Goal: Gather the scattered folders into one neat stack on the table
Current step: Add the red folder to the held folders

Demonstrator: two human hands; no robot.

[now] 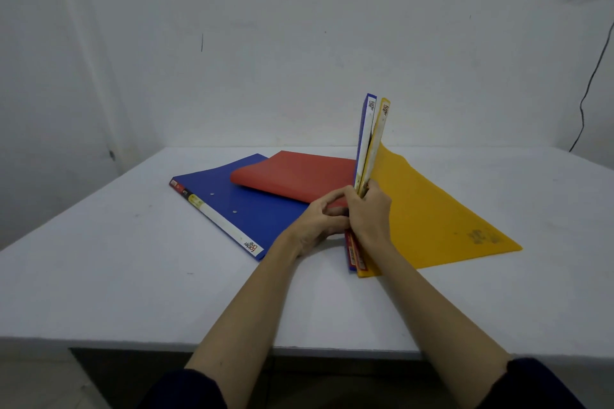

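Right hand (370,209) clamped on upright folder bundle (367,139); left hand (320,221) curled against red folder (295,174). Blue folder (239,206) flat on tabletop (133,276).

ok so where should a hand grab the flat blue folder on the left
Probably the near corner of the blue folder, by its labelled spine, coming from the left. It lies flat on the table, that spine edge is bare, and the red folder overlaps its far right part.
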